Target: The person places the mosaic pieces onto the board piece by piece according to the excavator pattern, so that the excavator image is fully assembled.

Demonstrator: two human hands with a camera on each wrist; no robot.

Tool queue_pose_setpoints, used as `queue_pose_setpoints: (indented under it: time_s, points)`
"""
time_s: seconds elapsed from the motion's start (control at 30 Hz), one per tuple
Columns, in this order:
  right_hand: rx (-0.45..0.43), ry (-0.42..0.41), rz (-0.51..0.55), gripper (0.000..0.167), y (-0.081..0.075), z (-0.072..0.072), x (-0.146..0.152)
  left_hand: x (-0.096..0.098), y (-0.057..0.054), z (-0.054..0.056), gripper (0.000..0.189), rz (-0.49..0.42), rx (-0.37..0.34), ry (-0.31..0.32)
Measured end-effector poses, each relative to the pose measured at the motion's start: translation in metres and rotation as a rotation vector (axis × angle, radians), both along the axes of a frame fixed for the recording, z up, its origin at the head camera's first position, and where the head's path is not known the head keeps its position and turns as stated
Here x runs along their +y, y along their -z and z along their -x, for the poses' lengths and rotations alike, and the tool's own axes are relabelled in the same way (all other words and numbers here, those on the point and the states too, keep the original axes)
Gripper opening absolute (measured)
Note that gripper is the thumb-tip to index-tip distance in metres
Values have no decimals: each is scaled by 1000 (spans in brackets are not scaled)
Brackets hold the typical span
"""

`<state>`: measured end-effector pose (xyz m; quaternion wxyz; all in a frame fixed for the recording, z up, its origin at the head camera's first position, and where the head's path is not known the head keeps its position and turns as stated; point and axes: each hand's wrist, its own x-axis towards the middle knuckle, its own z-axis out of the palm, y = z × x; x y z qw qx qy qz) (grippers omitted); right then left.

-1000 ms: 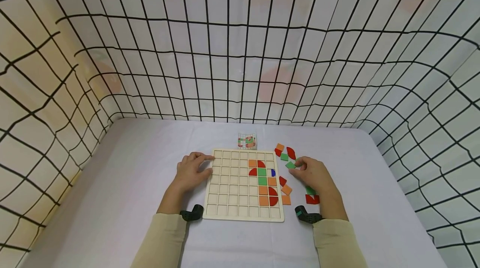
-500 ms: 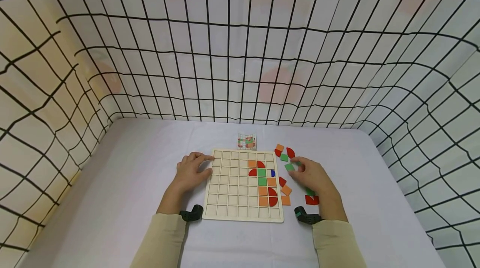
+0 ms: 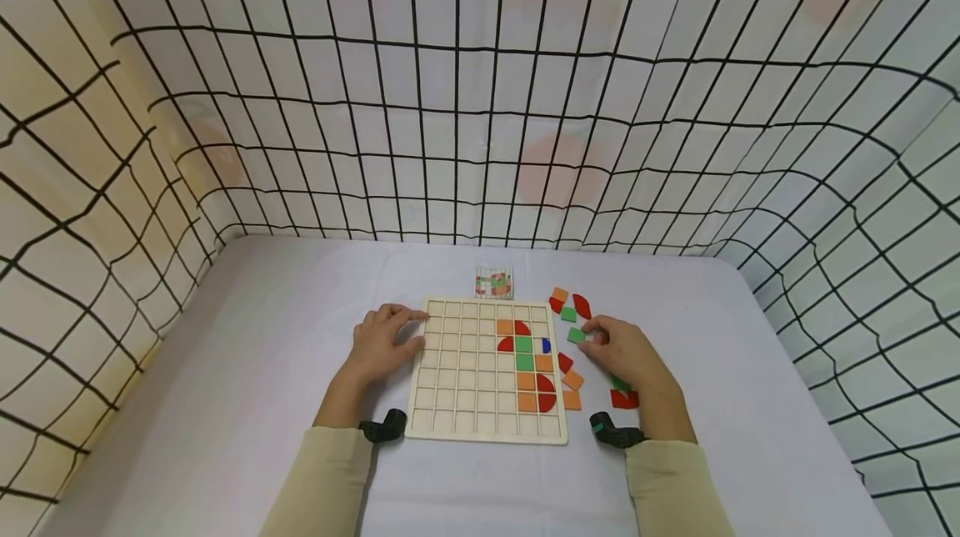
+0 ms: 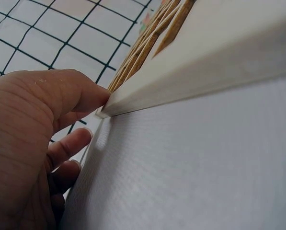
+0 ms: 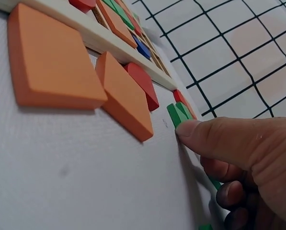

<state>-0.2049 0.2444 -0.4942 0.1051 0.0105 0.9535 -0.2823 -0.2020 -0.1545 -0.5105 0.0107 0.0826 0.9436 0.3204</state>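
the green tile (image 3: 577,335) lies just right of the grid board (image 3: 467,362), seemingly pinched by the right hand (image 3: 627,348), though whether it is off the surface (image 3: 225,404) is hard to tell. the left hand (image 3: 378,347), farther away, touches the board's left edge with fingers loosely spread; another green tile (image 3: 568,314) sits just beyond, a red tile (image 3: 565,363) nearer the person.

A person's forearms (image 3: 318,483) reach forward, well apart.
The left hand (image 3: 378,345) spreads thumb from forefinger, its other fingers loosely bent; the right hand (image 3: 628,351) sets thumb and forefinger in a pinch, the rest curled.
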Motion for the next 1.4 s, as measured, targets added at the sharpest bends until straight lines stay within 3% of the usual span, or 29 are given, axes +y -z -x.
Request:
queue_pose_setpoints:
  time_s: [0.37,0.93,1.4]
  points:
    - [8,-45,28,34,-15,-5,-15,1,-2,-1,39,10,10,-1]
    - [12,-212,102,21,-11,-9,-54,2,-1,-1,39,8,8,-18]
    - [2,-306,47,17,-13,-16,-85,1,0,-1,41,3,-4,-13]
